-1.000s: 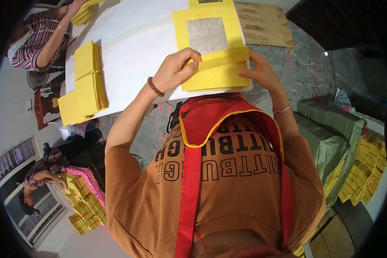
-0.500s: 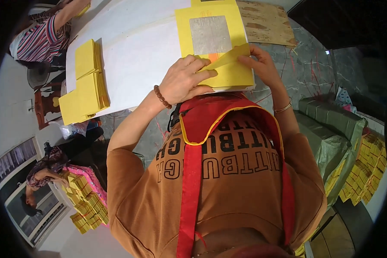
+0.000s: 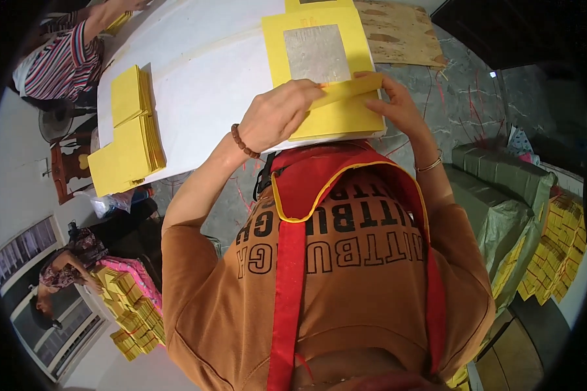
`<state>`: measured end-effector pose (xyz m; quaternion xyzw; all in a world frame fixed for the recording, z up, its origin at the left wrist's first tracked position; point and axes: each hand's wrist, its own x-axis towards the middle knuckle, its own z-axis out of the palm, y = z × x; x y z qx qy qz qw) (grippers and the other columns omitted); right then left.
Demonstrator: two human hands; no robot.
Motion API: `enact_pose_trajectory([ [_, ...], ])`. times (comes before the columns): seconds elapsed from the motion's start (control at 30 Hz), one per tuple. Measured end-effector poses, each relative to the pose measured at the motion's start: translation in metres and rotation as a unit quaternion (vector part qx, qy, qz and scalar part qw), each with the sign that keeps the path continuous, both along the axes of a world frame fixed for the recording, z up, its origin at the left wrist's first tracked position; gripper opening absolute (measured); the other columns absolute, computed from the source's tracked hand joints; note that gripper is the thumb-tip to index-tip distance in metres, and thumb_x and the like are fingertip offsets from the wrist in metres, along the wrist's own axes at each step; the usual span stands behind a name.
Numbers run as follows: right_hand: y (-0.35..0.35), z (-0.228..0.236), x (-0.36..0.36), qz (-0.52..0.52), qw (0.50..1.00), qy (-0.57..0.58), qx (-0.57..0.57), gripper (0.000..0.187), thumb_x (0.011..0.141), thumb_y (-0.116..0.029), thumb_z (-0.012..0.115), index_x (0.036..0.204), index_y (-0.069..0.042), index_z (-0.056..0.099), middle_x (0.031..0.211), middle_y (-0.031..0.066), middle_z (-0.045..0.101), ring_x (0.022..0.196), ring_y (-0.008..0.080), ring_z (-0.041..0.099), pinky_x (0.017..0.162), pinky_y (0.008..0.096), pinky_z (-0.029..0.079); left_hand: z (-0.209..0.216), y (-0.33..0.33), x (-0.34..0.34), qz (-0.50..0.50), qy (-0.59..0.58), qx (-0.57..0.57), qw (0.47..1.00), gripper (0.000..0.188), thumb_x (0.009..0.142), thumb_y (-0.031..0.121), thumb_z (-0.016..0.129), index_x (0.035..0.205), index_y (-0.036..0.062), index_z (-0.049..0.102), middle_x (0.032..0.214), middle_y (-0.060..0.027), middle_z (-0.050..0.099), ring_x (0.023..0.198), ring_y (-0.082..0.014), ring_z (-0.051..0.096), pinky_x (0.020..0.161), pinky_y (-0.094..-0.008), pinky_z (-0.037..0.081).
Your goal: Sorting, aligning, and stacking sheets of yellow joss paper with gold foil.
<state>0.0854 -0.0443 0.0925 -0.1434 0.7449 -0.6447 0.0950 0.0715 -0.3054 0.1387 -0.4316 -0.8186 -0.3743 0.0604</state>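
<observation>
A yellow paper sheet (image 3: 276,49) with a silver rectangle (image 3: 317,55) in its middle lies on the white tabletop in front of me. Its near edge is turned up into a narrow folded strip (image 3: 349,90). My left hand (image 3: 282,112) grips the strip's left end, fingers bent over it. At the other end, my right hand (image 3: 398,103) pinches the strip between thumb and fingers. More yellow paper (image 3: 342,120) lies flat beneath, close to the table's near edge.
Stacks of folded yellow paper (image 3: 134,133) stand at the table's left. A person in a striped shirt (image 3: 68,62) works at the far left; another person (image 3: 72,260) is beside yellow bundles (image 3: 127,306). A plywood board (image 3: 398,32) and green-wrapped packages (image 3: 496,195) are on the right.
The sheet's near edge, earlier a loose raised flap, is now rolled into a narrow strip farther from me. My left fingers have drawn together on it; my right hand has shifted slightly.
</observation>
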Motion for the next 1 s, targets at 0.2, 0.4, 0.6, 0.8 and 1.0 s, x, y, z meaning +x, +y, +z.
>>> enact_pose_trajectory([
  [0.2, -0.004, 0.002, 0.002, 0.002, 1.0, 0.01, -0.024, 0.02, 0.081, -0.003, 0.054, 0.1, -0.005, 0.061, 0.108, 0.0053, 0.058, 0.117, 0.0192, 0.043, 0.098, 0.0317, 0.032, 0.01, -0.002, 0.011, -0.078, 0.113, -0.13, 0.982, 0.031, 0.074, 0.014, 0.062, 0.105, 0.011, 0.06, 0.104, -0.0061, 0.057, 0.083, -0.0215, 0.054, 0.068, -0.0304, 0.047],
  [0.4, -0.001, 0.0, -0.002, -0.005, 0.997, -0.045, -0.059, 0.028, 0.085, -0.015, 0.057, 0.109, -0.002, 0.058, 0.108, 0.0028, 0.059, 0.101, 0.0106, 0.05, 0.09, 0.0255, 0.037, 0.009, -0.003, 0.01, -0.069, 0.088, -0.142, 0.984, 0.036, 0.071, 0.024, 0.066, 0.105, 0.0128, 0.061, 0.103, -0.0057, 0.057, 0.084, -0.0226, 0.052, 0.071, -0.0315, 0.044],
  [0.6, 0.001, 0.0, -0.002, 0.008, 0.998, -0.041, -0.042, 0.032, 0.086, -0.012, 0.054, 0.117, -0.003, 0.055, 0.109, 0.0019, 0.058, 0.099, 0.0097, 0.051, 0.088, 0.0254, 0.039, 0.005, -0.007, 0.003, -0.09, 0.018, -0.095, 0.991, 0.04, 0.069, 0.024, 0.069, 0.106, 0.0118, 0.061, 0.102, -0.0071, 0.057, 0.087, -0.0243, 0.052, 0.074, -0.0335, 0.045],
  [0.8, 0.002, 0.002, -0.004, 0.013, 0.997, -0.066, -0.048, 0.032, 0.086, -0.014, 0.055, 0.116, -0.003, 0.056, 0.11, 0.0021, 0.058, 0.1, 0.0097, 0.051, 0.088, 0.0251, 0.04, 0.003, -0.01, -0.002, -0.098, -0.025, -0.082, 0.991, 0.043, 0.067, 0.026, 0.07, 0.106, 0.0113, 0.061, 0.101, -0.0081, 0.058, 0.089, -0.025, 0.053, 0.077, -0.0339, 0.045],
  [1.0, 0.003, -0.002, -0.003, 0.005, 0.995, -0.086, -0.054, 0.031, 0.086, -0.015, 0.055, 0.115, -0.002, 0.056, 0.114, 0.0036, 0.057, 0.103, 0.0109, 0.051, 0.089, 0.0257, 0.039, 0.002, -0.011, -0.003, -0.099, -0.027, -0.088, 0.991, 0.036, 0.071, 0.027, 0.068, 0.104, 0.014, 0.06, 0.1, -0.0063, 0.057, 0.089, -0.0239, 0.053, 0.075, -0.0324, 0.046],
])
